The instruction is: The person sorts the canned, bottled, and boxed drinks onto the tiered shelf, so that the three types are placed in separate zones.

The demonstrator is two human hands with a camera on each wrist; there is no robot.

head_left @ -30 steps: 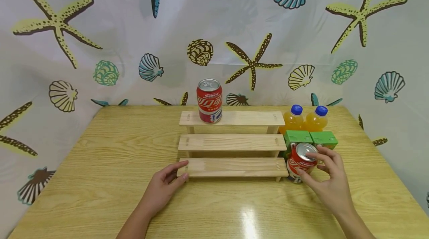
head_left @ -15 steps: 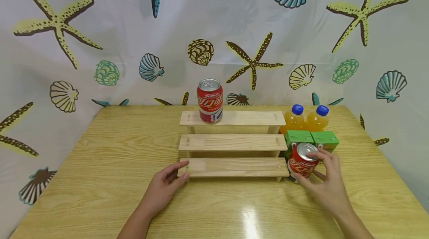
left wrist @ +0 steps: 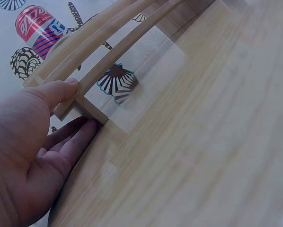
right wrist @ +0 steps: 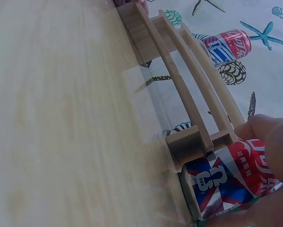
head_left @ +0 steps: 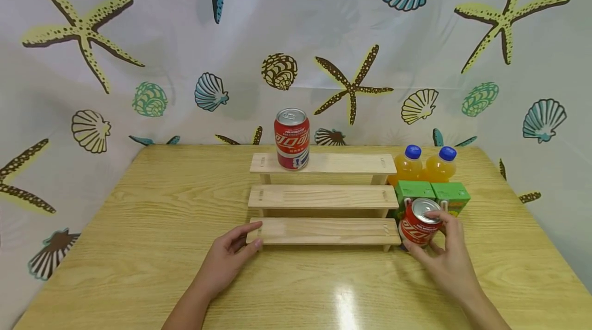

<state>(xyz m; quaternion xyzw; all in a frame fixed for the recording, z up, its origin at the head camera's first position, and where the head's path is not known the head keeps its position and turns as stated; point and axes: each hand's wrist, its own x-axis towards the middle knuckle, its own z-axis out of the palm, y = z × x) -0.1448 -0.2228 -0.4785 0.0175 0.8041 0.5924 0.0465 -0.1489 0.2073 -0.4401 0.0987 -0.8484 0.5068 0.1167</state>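
Observation:
A three-step wooden rack (head_left: pixel 324 230) stands on the table. My left hand (head_left: pixel 226 255) grips the left end of its lowest step; in the left wrist view the thumb lies at the board's end and the fingers (left wrist: pixel 84 135) reach the leg below. At the rack's right end, my right hand (head_left: pixel 448 260) holds a red cola can (head_left: pixel 414 231), thumb on its near side and fingers around its far right side near the top. The can's patterned lower part (right wrist: pixel 222 184) shows beside the rack's leg. Another red cola can (head_left: pixel 292 140) stands upright on the top step, towards its left.
Right behind the held can are two green drink cartons (head_left: pixel 449 194) side by side. Farther back stand two bottles of orange drink (head_left: pixel 441 168) with blue caps. A white cloth (head_left: pixel 176 57) printed with starfish and shells hangs behind the wood-grain table (head_left: pixel 152 206).
My right hand's fingers and thumb have drawn in closer around the can, and the hand has shifted slightly left against it. My left hand stays at the rack's end.

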